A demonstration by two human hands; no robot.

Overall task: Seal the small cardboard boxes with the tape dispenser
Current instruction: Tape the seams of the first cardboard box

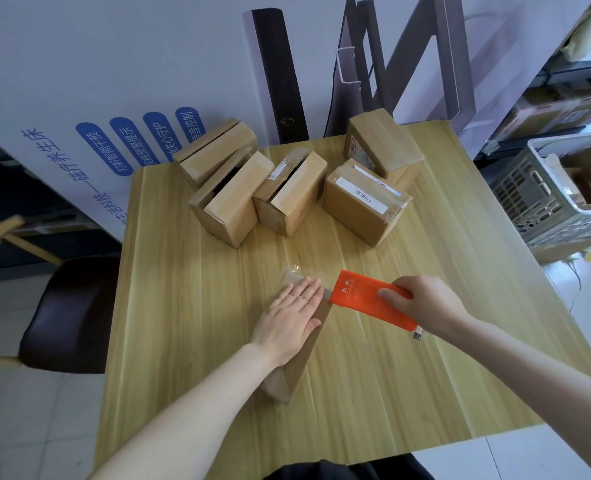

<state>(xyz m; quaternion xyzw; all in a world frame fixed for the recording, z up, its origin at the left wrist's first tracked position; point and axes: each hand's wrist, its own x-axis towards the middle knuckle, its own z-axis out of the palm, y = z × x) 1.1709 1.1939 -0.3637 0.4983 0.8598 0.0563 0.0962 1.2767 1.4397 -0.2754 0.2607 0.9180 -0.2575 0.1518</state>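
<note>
Orange tape dispenser (363,299), gripped in curled right hand (422,303) fingers (391,293), tapes the box (297,368) pinned under the left hand (290,320), held flat; next, probably sever the strip.

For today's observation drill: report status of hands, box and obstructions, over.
Left hand flat on near box. Right hand grips orange tape dispenser at its right edge. Nothing obstructing; five other boxes behind.

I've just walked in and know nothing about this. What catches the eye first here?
The bright orange tape dispenser stands out first, gripped by the right hand near the middle of the wooden table. Just left of it, the left hand presses flat on a cardboard box. At the table's far side stands a cluster of boxes, some with flaps gaping.
</note>
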